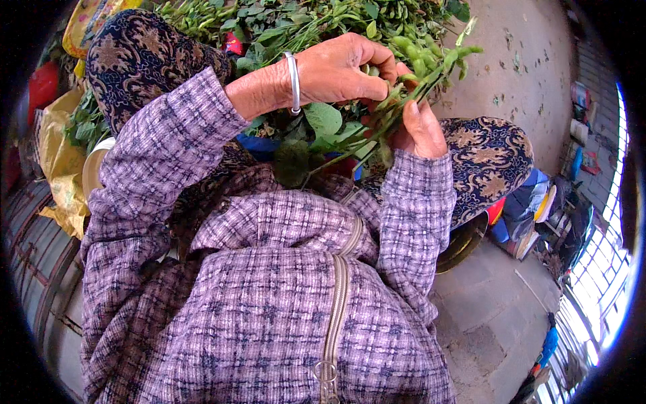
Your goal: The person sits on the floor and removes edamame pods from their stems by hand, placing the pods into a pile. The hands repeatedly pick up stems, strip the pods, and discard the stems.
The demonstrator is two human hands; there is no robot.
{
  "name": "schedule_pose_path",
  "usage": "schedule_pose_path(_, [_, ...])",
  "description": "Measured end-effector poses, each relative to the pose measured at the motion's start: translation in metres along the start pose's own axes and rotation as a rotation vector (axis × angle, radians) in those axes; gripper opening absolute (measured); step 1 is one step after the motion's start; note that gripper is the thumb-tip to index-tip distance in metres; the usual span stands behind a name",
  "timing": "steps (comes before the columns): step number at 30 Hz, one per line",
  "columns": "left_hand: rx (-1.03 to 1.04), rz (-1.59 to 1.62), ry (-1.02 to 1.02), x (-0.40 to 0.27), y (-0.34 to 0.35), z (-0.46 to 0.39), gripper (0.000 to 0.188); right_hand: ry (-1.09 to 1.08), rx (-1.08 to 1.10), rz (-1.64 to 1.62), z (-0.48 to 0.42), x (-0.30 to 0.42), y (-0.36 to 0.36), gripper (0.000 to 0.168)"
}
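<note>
My right hand (425,132) grips a green soybean plant (421,63) by its stem. The plant slants from the lap up to the right, with fuzzy pods clustered at its upper end. Across from it, my left hand (338,70), with a silver bangle at the wrist, has its thumb and fingers closed at the plant's pods. A few loose pods (371,69) show inside its curled fingers; the fingertips are partly hidden behind the stems. Broad leaves (323,121) hang below both hands, above a blue container (260,145) that is mostly covered.
A heap of soybean plants (282,25) lies beyond the hands. Leaf scraps dot the concrete floor (504,65). At left are a yellow plastic bag (65,156) and a pale round container (95,164). A metal basin (462,245) and shoes (527,242) sit behind the right knee.
</note>
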State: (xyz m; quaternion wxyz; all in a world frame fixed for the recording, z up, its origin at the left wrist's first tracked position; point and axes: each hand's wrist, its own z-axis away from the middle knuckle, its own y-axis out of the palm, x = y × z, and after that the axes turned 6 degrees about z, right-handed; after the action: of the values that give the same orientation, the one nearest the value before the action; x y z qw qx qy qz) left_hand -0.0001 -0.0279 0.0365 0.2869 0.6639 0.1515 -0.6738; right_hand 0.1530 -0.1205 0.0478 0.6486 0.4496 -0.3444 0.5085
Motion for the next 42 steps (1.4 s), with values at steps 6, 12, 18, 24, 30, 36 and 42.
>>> schedule_pose_path(6, [-0.028, 0.072, -0.010, 0.007, 0.004, 0.000, 0.014, 0.090, 0.022, 0.019, 0.002, 0.002, -0.005, 0.060])
schedule_pose_path(12, [-0.018, 0.207, -0.132, 0.009, 0.002, 0.000, 0.014, 0.051, 0.105, 0.073, 0.000, 0.001, -0.014, 0.067])
schedule_pose_path(18, [0.018, 0.254, -0.142, 0.014, 0.005, -0.003, 0.020, 0.149, 0.171, 0.114, -0.001, 0.008, -0.014, 0.067])
schedule_pose_path(24, [-0.153, 0.347, -0.151, -0.003, -0.010, -0.006, 0.023, 0.091, 0.055, 0.050, -0.003, 0.005, -0.019, 0.064])
schedule_pose_path(30, [0.093, 0.189, -0.012, -0.019, 0.007, 0.003, 0.024, 0.164, -0.038, -0.131, -0.028, -0.007, -0.034, 0.054])
schedule_pose_path(36, [0.267, -0.593, 0.196, -0.008, 0.030, 0.014, 0.029, 0.074, -0.121, -0.104, -0.006, 0.002, -0.021, 0.047])
schedule_pose_path(42, [0.071, -0.532, 0.455, 0.005, 0.040, 0.017, 0.022, 0.087, -0.069, -0.064, -0.004, 0.002, -0.021, 0.047])
